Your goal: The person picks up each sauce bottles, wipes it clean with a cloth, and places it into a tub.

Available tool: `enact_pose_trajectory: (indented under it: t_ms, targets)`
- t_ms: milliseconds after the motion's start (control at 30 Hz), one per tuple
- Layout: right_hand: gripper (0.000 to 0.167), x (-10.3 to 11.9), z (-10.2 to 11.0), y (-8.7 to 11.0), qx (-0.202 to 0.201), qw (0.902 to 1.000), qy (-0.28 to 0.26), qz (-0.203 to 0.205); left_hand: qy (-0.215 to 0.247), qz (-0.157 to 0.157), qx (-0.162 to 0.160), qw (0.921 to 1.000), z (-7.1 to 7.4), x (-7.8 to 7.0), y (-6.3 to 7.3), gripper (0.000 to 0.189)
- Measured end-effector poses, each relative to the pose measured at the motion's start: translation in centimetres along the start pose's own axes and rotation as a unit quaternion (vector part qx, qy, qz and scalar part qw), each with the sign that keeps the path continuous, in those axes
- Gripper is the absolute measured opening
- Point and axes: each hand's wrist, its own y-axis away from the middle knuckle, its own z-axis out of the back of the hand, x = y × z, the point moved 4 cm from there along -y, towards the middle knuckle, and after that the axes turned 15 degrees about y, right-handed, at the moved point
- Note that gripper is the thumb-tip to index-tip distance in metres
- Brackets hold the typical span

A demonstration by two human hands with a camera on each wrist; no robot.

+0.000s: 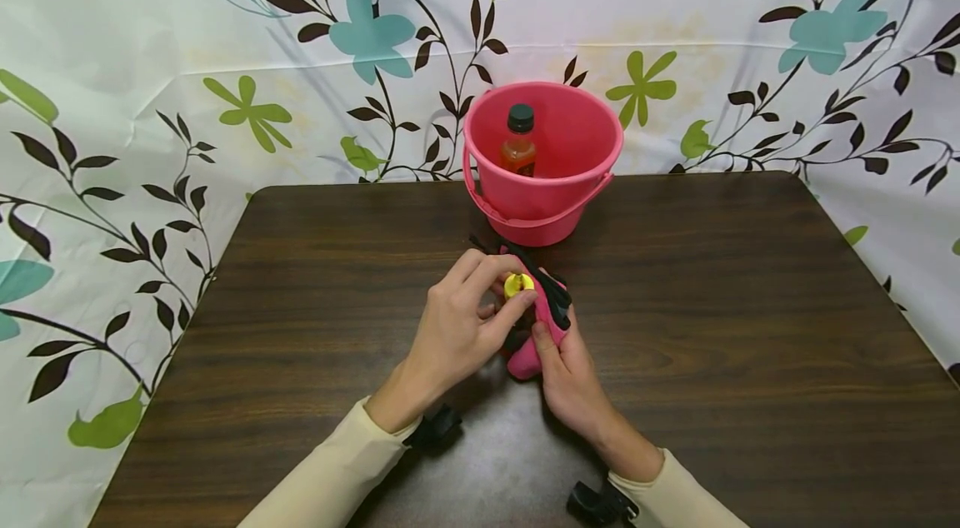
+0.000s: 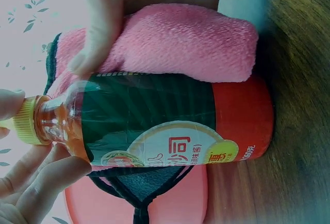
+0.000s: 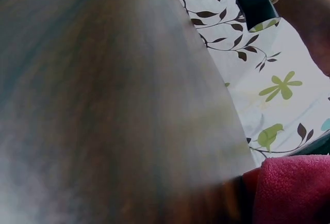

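A sauce bottle (image 2: 175, 126) with a green and red label and a yellow cap (image 2: 27, 121) stands upright above the table. My left hand (image 1: 457, 324) pinches the cap between fingers and thumb at the bottle's top. From the other side, my right hand (image 1: 576, 382) holds the bottle through a fluffy pink cloth (image 2: 191, 43), its thumb lying over the cloth. Dark trim and a dark cord run along the cloth's edge. In the head view, the left hand and cloth mostly hide the bottle's body. Only a corner of the cloth shows in the right wrist view.
A pink bucket (image 1: 540, 207) with its handle lowered stands at the back of the dark wooden table (image 1: 300, 303), just behind the hands. Inside it is a dark-capped bottle (image 1: 519, 149) of orange-red content. A floral curtain (image 1: 247, 28) hangs behind the table.
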Motion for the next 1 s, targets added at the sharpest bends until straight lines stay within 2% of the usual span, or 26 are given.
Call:
enact_pose_trajectory:
  t_ms: [233, 500, 833, 900, 1000]
  targets:
    - [0.055, -0.8, 0.2, 0.2, 0.013, 0.9997, 0.011, -0.017, -0.001, -0.001, 0.003, 1.0000, 0.0, 0.0, -0.1, 0.028]
    - [0.052, -1.5, 0.7, 0.3, 0.031, 0.9945, 0.083, -0.056, 0.001, 0.000, 0.004, 1.0000, -0.1, 0.0, -0.1, 0.029]
    - [0.048, -1.6, 1.5, -0.5, 0.052, 0.9803, 0.181, -0.060, 0.000, 0.011, 0.011, 0.9999, 0.1, 0.0, -0.1, 0.031]
    - [0.047, -1.5, 1.6, -0.6, 0.058, 0.9793, 0.184, -0.063, -0.002, 0.014, 0.010, 0.9999, 0.1, 0.0, -0.1, 0.031]
    - [0.047, -1.3, 1.7, -0.7, 0.078, 0.9831, 0.143, -0.084, -0.004, 0.014, 0.008, 0.9999, 0.1, 0.0, -0.1, 0.030]
